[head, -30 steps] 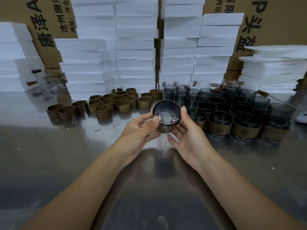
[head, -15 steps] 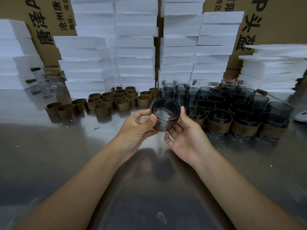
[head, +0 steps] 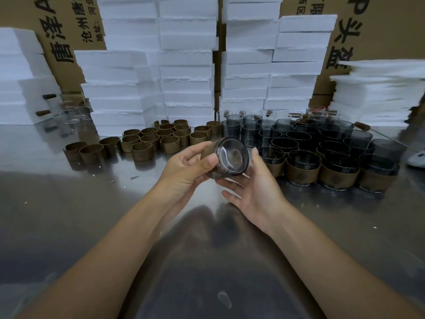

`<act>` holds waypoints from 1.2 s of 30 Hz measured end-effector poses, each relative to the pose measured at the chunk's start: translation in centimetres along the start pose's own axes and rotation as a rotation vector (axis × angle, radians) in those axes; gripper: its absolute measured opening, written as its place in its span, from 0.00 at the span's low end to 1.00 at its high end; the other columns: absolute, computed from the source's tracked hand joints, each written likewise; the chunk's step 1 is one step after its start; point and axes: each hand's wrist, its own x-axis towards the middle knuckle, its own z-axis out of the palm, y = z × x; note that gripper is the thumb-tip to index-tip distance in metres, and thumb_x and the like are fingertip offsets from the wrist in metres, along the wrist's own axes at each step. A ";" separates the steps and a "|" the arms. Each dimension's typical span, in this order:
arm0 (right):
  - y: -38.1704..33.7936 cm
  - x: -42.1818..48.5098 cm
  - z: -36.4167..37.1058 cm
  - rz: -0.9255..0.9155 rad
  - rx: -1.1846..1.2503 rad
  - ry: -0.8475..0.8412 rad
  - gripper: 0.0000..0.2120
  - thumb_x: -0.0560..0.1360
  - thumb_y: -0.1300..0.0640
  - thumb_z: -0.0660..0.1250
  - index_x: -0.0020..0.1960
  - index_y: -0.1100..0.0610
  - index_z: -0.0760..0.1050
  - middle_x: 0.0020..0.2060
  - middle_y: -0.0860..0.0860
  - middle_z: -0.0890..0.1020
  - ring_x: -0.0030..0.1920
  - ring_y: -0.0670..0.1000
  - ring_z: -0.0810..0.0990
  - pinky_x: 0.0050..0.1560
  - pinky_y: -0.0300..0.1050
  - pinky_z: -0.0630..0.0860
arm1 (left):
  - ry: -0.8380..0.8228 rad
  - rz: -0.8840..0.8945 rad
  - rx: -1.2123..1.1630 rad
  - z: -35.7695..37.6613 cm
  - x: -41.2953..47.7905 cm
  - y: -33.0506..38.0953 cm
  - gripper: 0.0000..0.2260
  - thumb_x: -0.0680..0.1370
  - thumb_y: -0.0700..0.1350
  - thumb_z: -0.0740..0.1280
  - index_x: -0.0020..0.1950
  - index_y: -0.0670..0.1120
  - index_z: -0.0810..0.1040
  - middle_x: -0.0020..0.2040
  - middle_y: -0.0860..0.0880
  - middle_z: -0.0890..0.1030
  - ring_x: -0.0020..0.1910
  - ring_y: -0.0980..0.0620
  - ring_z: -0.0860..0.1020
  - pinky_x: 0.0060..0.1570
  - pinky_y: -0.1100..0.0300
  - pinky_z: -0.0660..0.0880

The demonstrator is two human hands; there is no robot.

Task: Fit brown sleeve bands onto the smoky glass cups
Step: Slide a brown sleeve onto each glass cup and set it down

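Tilted smoky glass cup [head: 230,158], gripped at 9 o'clock by curled left hand [head: 186,171], cradled from 5 o'clock by open-fingered right hand [head: 255,187], presumably for seating brown sleeve band [head: 209,150].

Held smoky glass cup [head: 232,157]: side wall largely covered by the thumb and fingers of the left hand [head: 184,171], underside hidden against the right hand [head: 255,192]; any band on it cannot be told. Right of the grip: emblem on the sleeved cups [head: 338,178] too small to read; white object [head: 417,157] cut off by the frame edge. Behind the grip: cardboard carton [head: 69,31] lettering partly blocked by foam slabs [head: 186,65] and cropped at the top; clear glasses [head: 71,113] far left, blurred.
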 end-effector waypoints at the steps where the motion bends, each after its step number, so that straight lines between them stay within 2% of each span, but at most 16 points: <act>1: 0.0 -0.1 0.0 0.023 0.025 -0.016 0.25 0.79 0.37 0.52 0.56 0.53 0.78 0.49 0.54 0.84 0.48 0.52 0.83 0.44 0.46 0.73 | -0.010 -0.003 0.018 0.0 -0.1 0.1 0.44 0.49 0.54 0.84 0.62 0.42 0.76 0.50 0.47 0.85 0.49 0.53 0.83 0.46 0.63 0.78; 4: -0.1 -0.2 -0.1 0.049 0.075 -0.051 0.23 0.79 0.39 0.53 0.59 0.53 0.77 0.52 0.55 0.84 0.51 0.54 0.83 0.44 0.48 0.74 | -0.033 0.002 0.082 0.0 -0.1 -0.2 0.34 0.59 0.45 0.79 0.64 0.46 0.75 0.52 0.50 0.84 0.53 0.54 0.81 0.54 0.61 0.76; 6: -0.1 -0.2 -0.2 0.040 0.107 -0.063 0.21 0.80 0.42 0.54 0.61 0.53 0.77 0.54 0.55 0.83 0.55 0.54 0.82 0.46 0.50 0.75 | -0.043 -0.007 0.126 0.0 -0.1 -0.3 0.32 0.60 0.48 0.76 0.64 0.51 0.76 0.53 0.51 0.84 0.56 0.54 0.80 0.56 0.60 0.74; 9: -0.1 -0.1 -0.2 -0.036 0.142 -0.020 0.19 0.81 0.46 0.56 0.63 0.54 0.76 0.56 0.55 0.83 0.59 0.53 0.80 0.49 0.50 0.75 | -0.006 -0.076 0.170 -0.1 0.0 -0.3 0.34 0.59 0.55 0.74 0.64 0.55 0.75 0.50 0.52 0.84 0.55 0.55 0.80 0.53 0.58 0.73; 12: -0.2 -0.2 0.1 -0.125 0.134 -0.001 0.19 0.81 0.46 0.55 0.66 0.54 0.74 0.59 0.54 0.81 0.60 0.50 0.79 0.56 0.48 0.74 | 0.039 -0.133 0.198 -0.5 0.0 -0.6 0.28 0.57 0.59 0.74 0.57 0.57 0.78 0.50 0.49 0.84 0.55 0.51 0.81 0.52 0.57 0.73; 14: -0.4 -0.2 0.0 -0.185 0.090 -0.024 0.18 0.81 0.47 0.55 0.68 0.50 0.72 0.61 0.51 0.80 0.61 0.47 0.78 0.61 0.49 0.71 | 0.000 -0.169 0.170 -0.8 0.0 -0.7 0.26 0.59 0.56 0.75 0.56 0.55 0.79 0.50 0.48 0.85 0.52 0.50 0.83 0.50 0.60 0.77; 16: -0.5 -0.3 -0.2 -0.261 -0.020 -0.038 0.15 0.81 0.47 0.55 0.66 0.42 0.72 0.61 0.46 0.80 0.61 0.44 0.77 0.63 0.48 0.70 | -0.061 -0.190 0.104 -1.0 -0.1 -0.5 0.26 0.64 0.52 0.74 0.61 0.50 0.77 0.50 0.46 0.85 0.50 0.50 0.84 0.46 0.62 0.79; 18: -0.5 -0.5 -0.2 -0.359 -0.186 -0.053 0.12 0.81 0.47 0.57 0.61 0.36 0.73 0.58 0.39 0.80 0.59 0.39 0.77 0.58 0.43 0.71 | -0.111 -0.199 0.061 -1.0 -0.1 -0.4 0.26 0.67 0.53 0.73 0.63 0.46 0.77 0.52 0.46 0.84 0.51 0.50 0.83 0.48 0.62 0.79; 21: 0.0 -0.8 0.1 -0.473 -0.341 -0.099 0.15 0.79 0.50 0.61 0.62 0.36 0.70 0.50 0.30 0.80 0.52 0.31 0.78 0.46 0.28 0.75 | -0.130 -0.201 0.041 -0.9 -0.2 -0.3 0.23 0.69 0.57 0.69 0.59 0.47 0.80 0.55 0.44 0.83 0.55 0.49 0.82 0.51 0.61 0.78; 23: 0.1 -0.8 0.1 -0.488 -0.341 -0.094 0.16 0.78 0.52 0.63 0.62 0.36 0.69 0.56 0.32 0.78 0.56 0.31 0.76 0.50 0.26 0.75 | -0.105 -0.181 0.035 -0.9 -0.1 -0.4 0.24 0.69 0.55 0.68 0.62 0.45 0.77 0.56 0.44 0.83 0.56 0.49 0.81 0.52 0.61 0.78; 25: 0.1 -0.7 0.0 -0.455 -0.296 -0.066 0.14 0.78 0.54 0.64 0.60 0.37 0.72 0.61 0.40 0.78 0.61 0.37 0.75 0.57 0.34 0.73 | -0.084 -0.151 0.038 -1.0 -0.1 -0.5 0.26 0.67 0.52 0.70 0.63 0.45 0.76 0.55 0.45 0.83 0.55 0.50 0.81 0.53 0.62 0.77; 27: -0.1 -0.5 -0.2 -0.410 -0.253 -0.015 0.11 0.79 0.54 0.63 0.56 0.39 0.76 0.57 0.43 0.80 0.59 0.42 0.77 0.57 0.42 0.72 | -0.064 -0.124 0.058 -0.9 -0.1 -0.7 0.25 0.65 0.49 0.72 0.61 0.44 0.78 0.54 0.47 0.84 0.54 0.52 0.81 0.54 0.62 0.77; 29: -0.1 -0.3 -0.3 -0.395 -0.242 0.028 0.09 0.79 0.53 0.63 0.55 0.42 0.77 0.52 0.44 0.82 0.56 0.45 0.78 0.56 0.45 0.73 | -0.055 -0.104 0.103 -0.9 -0.1 -1.0 0.25 0.63 0.49 0.74 0.59 0.44 0.78 0.53 0.47 0.84 0.56 0.51 0.81 0.56 0.61 0.76; 33: 0.0 -0.1 -0.3 -0.416 -0.197 0.019 0.10 0.77 0.53 0.66 0.58 0.48 0.75 0.38 0.39 0.84 0.44 0.38 0.82 0.45 0.34 0.77 | -0.063 -0.086 0.176 -0.8 0.0 -1.3 0.21 0.65 0.48 0.77 0.57 0.47 0.80 0.52 0.48 0.85 0.54 0.53 0.81 0.56 0.60 0.76; 36: 0.4 -0.1 -0.3 -0.446 -0.230 0.031 0.19 0.72 0.53 0.71 0.61 0.50 0.72 0.46 0.44 0.83 0.45 0.38 0.82 0.46 0.34 0.77 | -0.050 -0.084 0.215 -0.7 0.1 -1.4 0.16 0.67 0.47 0.73 0.55 0.49 0.81 0.51 0.49 0.85 0.53 0.53 0.81 0.56 0.57 0.75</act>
